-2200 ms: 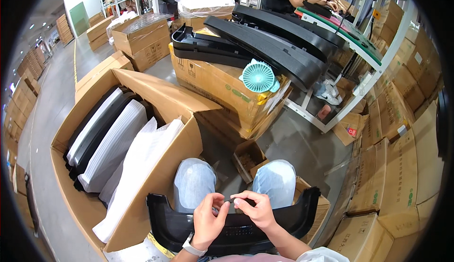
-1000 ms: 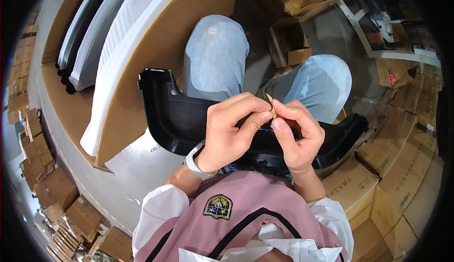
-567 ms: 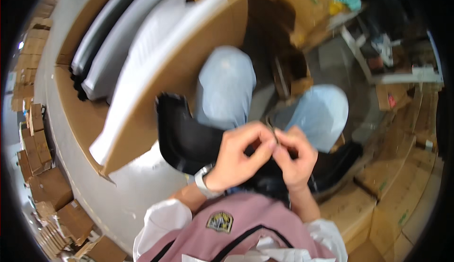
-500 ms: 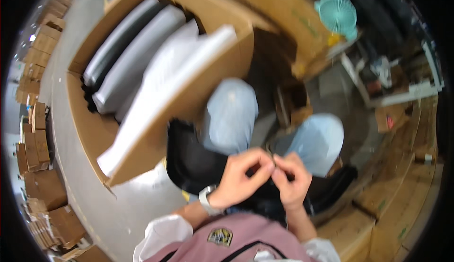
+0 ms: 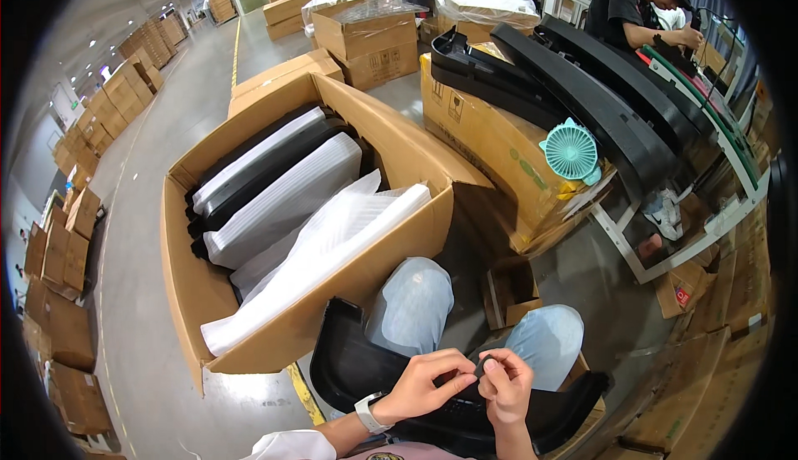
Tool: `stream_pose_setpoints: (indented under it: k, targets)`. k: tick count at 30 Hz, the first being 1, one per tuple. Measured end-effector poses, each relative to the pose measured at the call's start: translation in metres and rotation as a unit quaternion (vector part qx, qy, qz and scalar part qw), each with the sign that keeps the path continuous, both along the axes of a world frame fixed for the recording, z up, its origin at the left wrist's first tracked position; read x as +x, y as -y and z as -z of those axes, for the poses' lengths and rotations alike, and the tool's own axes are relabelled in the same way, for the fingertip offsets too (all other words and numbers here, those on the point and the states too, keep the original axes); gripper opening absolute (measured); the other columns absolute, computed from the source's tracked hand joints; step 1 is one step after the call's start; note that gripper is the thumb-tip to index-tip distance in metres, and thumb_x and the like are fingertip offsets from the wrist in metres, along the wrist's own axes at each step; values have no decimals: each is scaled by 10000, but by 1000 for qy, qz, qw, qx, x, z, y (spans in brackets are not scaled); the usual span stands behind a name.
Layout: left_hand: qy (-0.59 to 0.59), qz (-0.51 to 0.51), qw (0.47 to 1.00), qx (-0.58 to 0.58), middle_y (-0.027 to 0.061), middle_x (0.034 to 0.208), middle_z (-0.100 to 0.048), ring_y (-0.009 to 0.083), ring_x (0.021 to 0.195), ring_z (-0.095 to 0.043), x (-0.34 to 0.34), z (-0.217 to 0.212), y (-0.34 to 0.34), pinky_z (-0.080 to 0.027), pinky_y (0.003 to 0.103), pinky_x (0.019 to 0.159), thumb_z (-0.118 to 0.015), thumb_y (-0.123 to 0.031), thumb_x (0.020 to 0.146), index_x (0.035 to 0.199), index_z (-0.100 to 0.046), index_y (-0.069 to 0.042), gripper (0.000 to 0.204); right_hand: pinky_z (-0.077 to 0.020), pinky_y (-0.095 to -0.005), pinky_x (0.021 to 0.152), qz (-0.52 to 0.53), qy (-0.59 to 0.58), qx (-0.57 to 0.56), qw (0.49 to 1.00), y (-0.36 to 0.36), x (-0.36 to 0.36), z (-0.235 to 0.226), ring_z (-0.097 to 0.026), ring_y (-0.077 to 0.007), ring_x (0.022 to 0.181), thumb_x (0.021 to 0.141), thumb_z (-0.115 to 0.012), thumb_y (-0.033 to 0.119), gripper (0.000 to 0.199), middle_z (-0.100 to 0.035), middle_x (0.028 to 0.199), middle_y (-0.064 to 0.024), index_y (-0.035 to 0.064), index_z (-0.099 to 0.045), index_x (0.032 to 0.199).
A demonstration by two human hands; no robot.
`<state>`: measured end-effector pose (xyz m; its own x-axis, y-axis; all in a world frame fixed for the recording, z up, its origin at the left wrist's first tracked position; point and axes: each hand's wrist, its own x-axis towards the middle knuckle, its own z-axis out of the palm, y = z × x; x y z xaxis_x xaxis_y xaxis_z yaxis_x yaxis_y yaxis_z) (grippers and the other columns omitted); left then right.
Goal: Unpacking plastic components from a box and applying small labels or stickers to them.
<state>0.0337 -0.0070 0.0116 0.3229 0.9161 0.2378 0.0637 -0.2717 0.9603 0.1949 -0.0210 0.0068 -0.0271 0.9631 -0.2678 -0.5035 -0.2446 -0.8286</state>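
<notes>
A small dark piece, too small to name, is pinched between the thumb and finger of my right hand. My left hand, with a white-banded watch at the wrist, is closed in a pinch against the other side of that piece. Under both hands, a long curved black plastic part lies across my lap, its ends sticking out to the left and right. My forearms hide some of its middle.
An open carton of foam-wrapped black parts stands at left. Ahead right, a turquoise fan and large black shells rest on a carton. A small open box sits beyond my knees. Another person works at far right.
The view has tilted upward, so the far cartons, black shells and other person now show. My hands remain together, and the small dark piece shows more plainly between my fingers.
</notes>
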Motion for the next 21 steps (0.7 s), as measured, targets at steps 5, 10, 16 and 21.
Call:
stream_pose_setpoints:
  k: [5, 10, 16, 21]
  targets:
    - [-7, 11, 1000, -11, 77, 766, -594, 174, 652, -570, 0, -6, 0, -440, 260, 568, -653, -34, 818, 857, -619, 14, 70, -211, -199, 424, -39, -36, -26, 998, 0, 0, 0, -317, -14, 469, 867, -586, 20, 146, -454, 630, 30, -59, -599, 990]
    - [-3, 6, 1000, -19, 79, 773, -612, 172, 659, -583, 3, -7, 2, -447, 252, 569, -672, -28, 799, 854, -629, 22, 86, -211, -192, 426, -2, -30, -39, 999, 3, -1, -1, -322, -8, 483, 865, -593, 16, 155, -485, 680, 22, -53, -602, 1003]
    - [15, -17, 997, -71, 82, 767, -617, 173, 661, -585, 2, -7, 5, -446, 250, 571, -676, -31, 804, 857, -637, 25, 86, -217, -198, 422, 11, 7, 7, 1000, 5, -2, 1, -336, -14, 471, 859, -596, 11, 148, -479, 649, 21, -57, -599, 990]
    - [-5, 2, 1000, -24, 89, 762, -618, 190, 654, -584, -1, -3, 2, -447, 277, 587, -663, -32, 816, 830, -641, 16, 54, -221, -204, 417, 2, -15, 4, 1000, 5, -3, 1, -334, -22, 455, 861, -582, 5, 148, -477, 632, 15, -59, -596, 994]
